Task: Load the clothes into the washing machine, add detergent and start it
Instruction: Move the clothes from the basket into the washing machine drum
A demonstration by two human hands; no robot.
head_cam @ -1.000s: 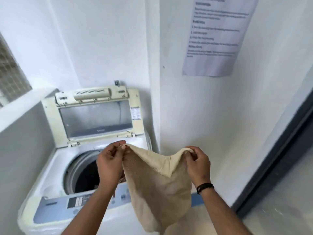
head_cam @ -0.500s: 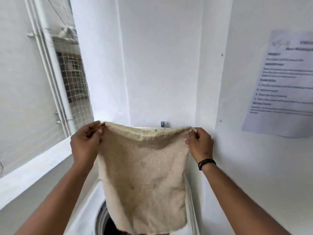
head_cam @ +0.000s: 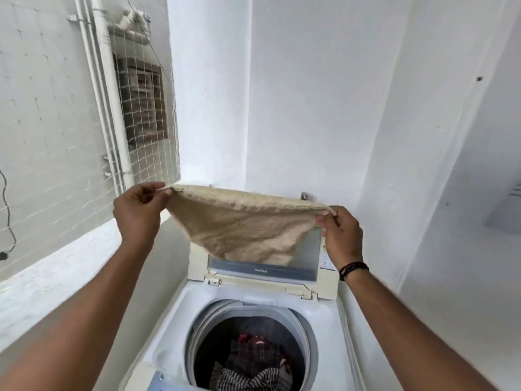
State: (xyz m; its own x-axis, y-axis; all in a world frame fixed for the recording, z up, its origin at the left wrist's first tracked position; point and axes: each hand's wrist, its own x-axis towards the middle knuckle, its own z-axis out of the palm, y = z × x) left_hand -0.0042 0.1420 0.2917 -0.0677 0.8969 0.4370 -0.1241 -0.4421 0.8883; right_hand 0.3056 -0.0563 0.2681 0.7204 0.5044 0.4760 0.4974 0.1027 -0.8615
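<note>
A beige towel (head_cam: 245, 230) is stretched between both hands, high above the washing machine, its lower part swung forward and up. My left hand (head_cam: 138, 210) pinches its left top corner and my right hand (head_cam: 342, 235) pinches the right top corner. Below stands the white top-loading washing machine (head_cam: 174, 328) with its cream lid (head_cam: 197, 263) raised against the wall. In the open drum (head_cam: 306, 334) lie dark clothes (head_cam: 253, 359), red checked and striped pieces among them. No detergent shows in the head view.
White walls close in behind and to the right of the machine. A white ledge (head_cam: 56, 272) runs along the left, with netting and a white pipe (head_cam: 112, 108) beyond it. A black cable (head_cam: 7, 215) hangs at the far left.
The towel's hanging part has flicked up and forward, uncovering the drum and lid. Both hands have spread wider and keep their corners. The view has tilted down toward the machine.
</note>
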